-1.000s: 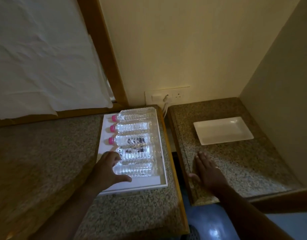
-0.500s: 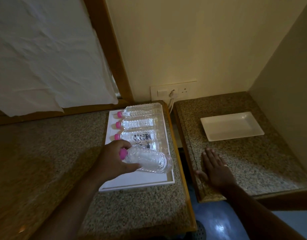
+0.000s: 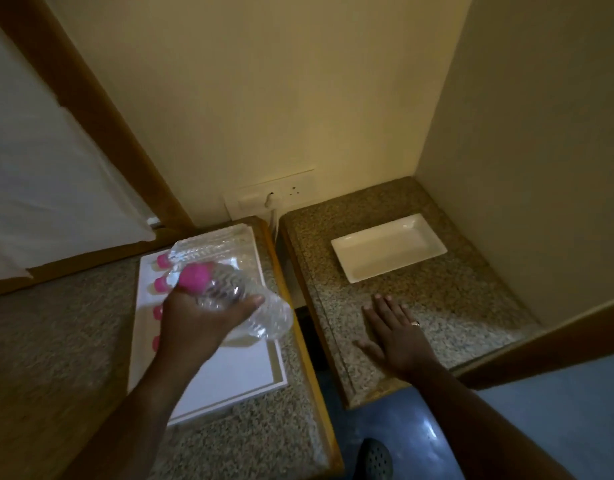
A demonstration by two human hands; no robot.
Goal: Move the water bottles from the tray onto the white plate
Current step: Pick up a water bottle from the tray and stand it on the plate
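- Two speckled stone counters sit in a dim corner with yellow walls, one at the lower left of the frame (image 3: 56,341) and one at the right (image 3: 454,306), with a dark gap between them.
- A white tray (image 3: 229,382) lies on the left counter.
- The left hand (image 3: 194,320) is in the middle left of the frame, above the tray. Its fingers are wrapped around a clear water bottle (image 3: 243,299) with a pink cap (image 3: 194,277).
- That bottle is up off the tray and tilted, cap toward the upper left, bottom toward the gap.
- More bottles (image 3: 212,245) lie on the tray behind the hand. Their pink caps point left. The hand hides part of them.
- A white plate (image 3: 388,252) sits on the right counter, near the back wall. It has nothing on it.
- The right hand (image 3: 399,336) lies flat on the right counter, just below the plate in the frame and apart from it. Its fingers are spread wide and hold nothing. One finger wears a ring (image 3: 416,323).
- A wall socket (image 3: 274,197) is on the wall above the gap.
- A dark shoe (image 3: 374,459) shows on the blue floor at the bottom.
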